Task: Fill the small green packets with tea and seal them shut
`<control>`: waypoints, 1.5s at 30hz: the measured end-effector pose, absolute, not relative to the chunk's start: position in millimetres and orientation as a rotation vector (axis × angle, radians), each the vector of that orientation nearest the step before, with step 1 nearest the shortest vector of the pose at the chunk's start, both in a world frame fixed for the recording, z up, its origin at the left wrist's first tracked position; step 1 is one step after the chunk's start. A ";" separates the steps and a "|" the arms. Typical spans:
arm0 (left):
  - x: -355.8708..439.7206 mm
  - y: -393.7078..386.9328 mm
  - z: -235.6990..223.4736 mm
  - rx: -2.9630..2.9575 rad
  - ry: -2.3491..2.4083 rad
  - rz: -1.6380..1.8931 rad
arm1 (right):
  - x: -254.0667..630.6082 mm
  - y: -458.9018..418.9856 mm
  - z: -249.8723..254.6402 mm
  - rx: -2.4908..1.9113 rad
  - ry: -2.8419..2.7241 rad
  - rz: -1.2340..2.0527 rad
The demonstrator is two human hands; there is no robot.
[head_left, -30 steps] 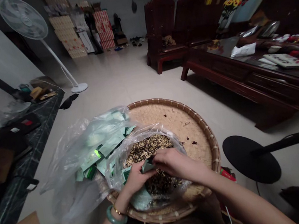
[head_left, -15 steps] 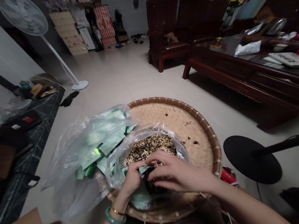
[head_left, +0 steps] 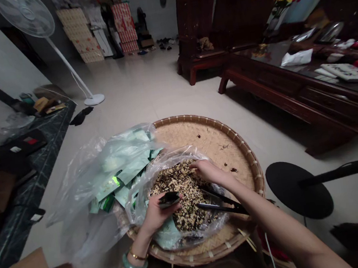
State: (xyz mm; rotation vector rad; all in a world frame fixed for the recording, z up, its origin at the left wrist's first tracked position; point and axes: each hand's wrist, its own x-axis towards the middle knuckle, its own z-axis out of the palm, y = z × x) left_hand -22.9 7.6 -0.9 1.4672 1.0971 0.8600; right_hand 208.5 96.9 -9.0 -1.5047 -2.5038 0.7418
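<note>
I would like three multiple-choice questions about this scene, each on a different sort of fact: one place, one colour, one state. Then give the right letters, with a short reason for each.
1. Where are the green packets?
A) In a clear plastic bag at the left edge of the woven bamboo tray
B) On the wooden coffee table
C) Inside a cardboard box

2. What colour is the bangle on the left wrist?
A) Red
B) Green
C) Black

3. What is the left hand doing?
A) Resting on the tray's rim
B) Gripping the fan's pole
C) Holding a small dark packet

Answers:
1. A, the packets show through the plastic.
2. B, the band looks jade green.
3. C, the packet lies against the fingers, above the tray.
</note>
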 end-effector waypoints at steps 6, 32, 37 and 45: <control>-27.8 8.5 -1.2 1.526 1.133 0.868 | 199.3 121.5 -21.9 -1.584 -2.559 0.701; -24.2 13.3 -4.3 1.532 1.204 0.853 | 178.1 102.4 -28.8 -1.439 -2.193 1.343; -24.5 12.6 -2.5 1.512 1.201 0.873 | 177.5 94.6 -23.2 -1.379 -1.766 1.635; -24.6 12.7 -2.5 1.464 1.226 0.875 | 184.1 77.6 -3.6 -1.099 -1.058 2.026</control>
